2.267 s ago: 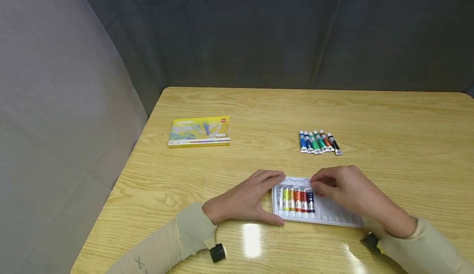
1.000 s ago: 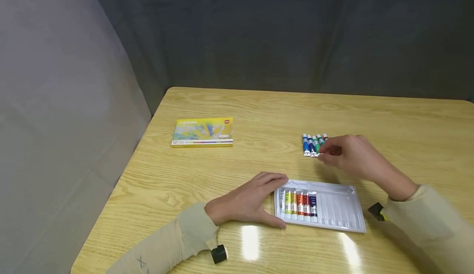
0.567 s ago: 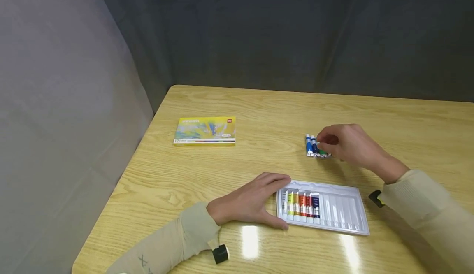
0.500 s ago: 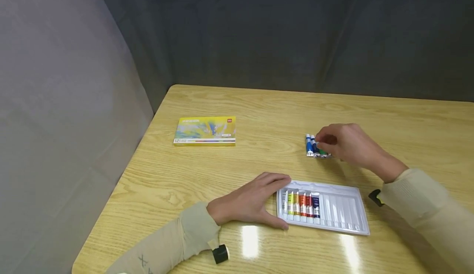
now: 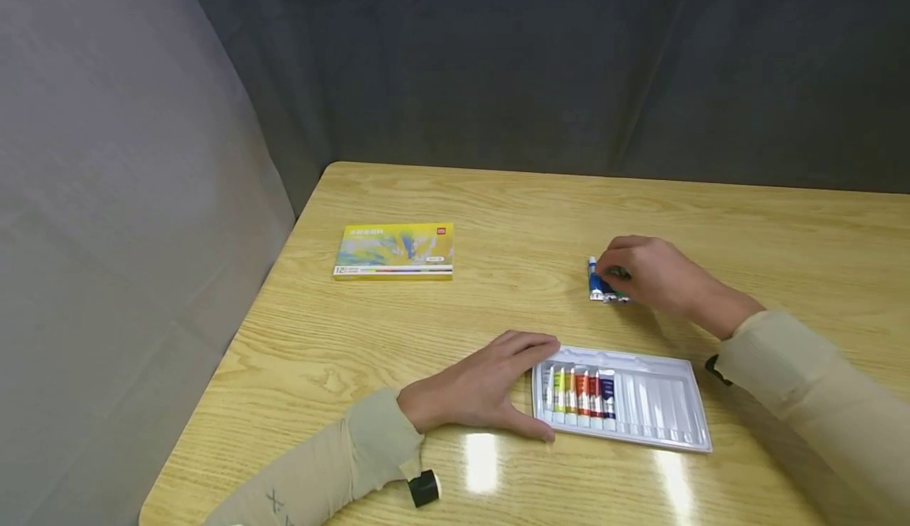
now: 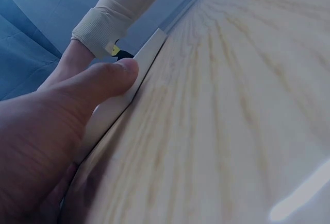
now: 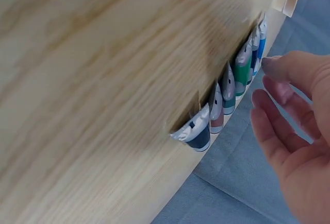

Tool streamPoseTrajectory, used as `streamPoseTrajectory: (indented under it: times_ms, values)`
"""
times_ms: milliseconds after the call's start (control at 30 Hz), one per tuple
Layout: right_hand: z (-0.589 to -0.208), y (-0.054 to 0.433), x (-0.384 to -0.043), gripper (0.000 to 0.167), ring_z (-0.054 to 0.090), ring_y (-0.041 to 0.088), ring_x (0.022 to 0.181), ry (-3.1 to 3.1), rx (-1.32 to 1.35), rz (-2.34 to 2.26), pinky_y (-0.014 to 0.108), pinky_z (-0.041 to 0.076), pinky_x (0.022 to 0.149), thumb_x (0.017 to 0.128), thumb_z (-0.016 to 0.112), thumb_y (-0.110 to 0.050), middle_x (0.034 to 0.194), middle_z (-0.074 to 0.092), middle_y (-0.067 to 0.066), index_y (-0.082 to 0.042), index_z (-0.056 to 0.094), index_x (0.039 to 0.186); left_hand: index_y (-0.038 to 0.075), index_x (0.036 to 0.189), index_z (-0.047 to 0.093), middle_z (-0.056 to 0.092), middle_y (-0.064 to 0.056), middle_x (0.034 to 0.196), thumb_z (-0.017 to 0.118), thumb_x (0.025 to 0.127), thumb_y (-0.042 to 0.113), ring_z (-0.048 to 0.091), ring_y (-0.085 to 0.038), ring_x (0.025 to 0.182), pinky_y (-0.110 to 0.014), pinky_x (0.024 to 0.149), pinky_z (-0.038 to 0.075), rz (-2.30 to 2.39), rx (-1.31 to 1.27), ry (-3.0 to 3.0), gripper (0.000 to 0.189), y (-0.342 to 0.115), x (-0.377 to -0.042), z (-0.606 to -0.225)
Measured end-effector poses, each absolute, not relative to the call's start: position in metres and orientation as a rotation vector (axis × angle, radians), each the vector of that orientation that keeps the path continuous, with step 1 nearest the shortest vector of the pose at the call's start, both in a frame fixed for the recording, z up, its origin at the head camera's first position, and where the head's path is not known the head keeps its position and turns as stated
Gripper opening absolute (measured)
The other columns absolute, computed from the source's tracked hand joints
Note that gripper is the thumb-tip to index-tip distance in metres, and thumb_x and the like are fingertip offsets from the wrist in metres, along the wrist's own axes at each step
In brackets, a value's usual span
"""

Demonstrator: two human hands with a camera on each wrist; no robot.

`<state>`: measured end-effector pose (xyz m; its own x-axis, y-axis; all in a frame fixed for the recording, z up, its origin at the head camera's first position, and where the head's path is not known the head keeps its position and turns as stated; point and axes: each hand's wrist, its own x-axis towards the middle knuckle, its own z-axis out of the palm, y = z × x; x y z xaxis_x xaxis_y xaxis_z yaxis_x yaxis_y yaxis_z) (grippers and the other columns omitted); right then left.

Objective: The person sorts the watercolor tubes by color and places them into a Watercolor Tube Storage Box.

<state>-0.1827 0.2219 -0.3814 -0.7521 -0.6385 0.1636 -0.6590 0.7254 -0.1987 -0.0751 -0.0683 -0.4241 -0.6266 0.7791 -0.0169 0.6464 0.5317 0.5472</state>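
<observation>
My left hand (image 5: 483, 384) holds the left end of a white plastic paint tray (image 5: 661, 400), fingers at its far edge and thumb at its near edge. In the left wrist view the thumb (image 6: 111, 80) lies along the tray's side wall. Several paint tubes (image 5: 583, 396), from white and yellow through red to dark blue, fill the tray's left slots. My right hand (image 5: 654, 277) is over a row of tubes on the table, fingertips right at the blue tubes (image 5: 594, 283). In the right wrist view a green tube (image 7: 242, 72), a brown tube (image 7: 216, 110) and a black tube (image 7: 198, 134) lie nearer the camera.
A flat yellow paint box (image 5: 393, 252) lies at the back left of the wooden table (image 5: 498, 297). Behind the table hangs a dark curtain (image 5: 483, 60), and a grey cloth (image 5: 121, 218) covers the left side.
My right hand has gone from the tray up to the tube row, then slid left along it to the blue end. The left hand has kept its hold on the tray.
</observation>
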Motion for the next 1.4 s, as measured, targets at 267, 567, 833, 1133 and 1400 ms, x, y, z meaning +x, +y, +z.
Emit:
streamPoseTrajectory:
  times_ms: [267, 567, 833, 1133, 1400]
  values:
    - [-0.386, 0.218, -0.188, 0.017, 0.072, 0.022, 0.09, -2.746, 1.205, 0.303, 0.041, 0.064, 0.076, 0.08, 0.085, 0.001, 0.098, 0.076, 0.007, -0.009, 0.081, 0.093, 0.019, 0.165, 0.028, 0.032, 0.003, 0.169, 0.076, 0.084, 0.067, 0.032, -0.013, 0.155, -0.031, 0.127, 0.036, 0.745, 1.198, 2.501, 0.106, -0.069, -0.075, -0.425]
    - [-0.385, 0.215, -0.191, 0.018, 0.072, 0.023, 0.093, -2.749, 1.245, 0.275, 0.042, 0.064, 0.081, 0.08, 0.085, 0.001, 0.099, 0.078, 0.006, -0.009, 0.082, 0.094, 0.016, 0.164, 0.029, 0.033, 0.002, 0.168, 0.077, 0.082, 0.067, 0.034, -0.014, 0.154, -0.029, 0.127, 0.035, 0.705, 1.208, 2.53, 0.108, -0.067, -0.076, -0.425]
    - [-0.385, 0.209, -0.192, 0.021, 0.072, 0.024, 0.094, -2.767, 1.274, 0.265, 0.041, 0.064, 0.081, 0.079, 0.087, 0.0, 0.101, 0.077, 0.007, -0.007, 0.081, 0.099, 0.016, 0.164, 0.029, 0.033, 0.002, 0.168, 0.077, 0.083, 0.067, 0.033, -0.014, 0.154, -0.029, 0.128, 0.035, 0.717, 1.2, 2.516, 0.107, -0.068, -0.076, -0.424]
    - [-0.387, 0.204, -0.194, 0.028, 0.072, 0.025, 0.097, -2.756, 1.324, 0.215, 0.042, 0.065, 0.083, 0.078, 0.087, 0.003, 0.103, 0.075, 0.007, -0.009, 0.08, 0.103, 0.015, 0.164, 0.03, 0.033, 0.002, 0.168, 0.077, 0.082, 0.067, 0.033, -0.014, 0.154, -0.029, 0.128, 0.034, 0.706, 1.204, 2.529, 0.108, -0.067, -0.075, -0.424]
    - [-0.387, 0.202, -0.194, 0.03, 0.071, 0.024, 0.096, -2.736, 1.333, 0.205, 0.041, 0.065, 0.083, 0.077, 0.085, 0.007, 0.102, 0.074, 0.006, -0.008, 0.078, 0.101, 0.016, 0.164, 0.03, 0.034, 0.002, 0.168, 0.078, 0.082, 0.066, 0.033, -0.013, 0.154, -0.028, 0.128, 0.034, 0.716, 1.203, 2.525, 0.107, -0.067, -0.075, -0.424]
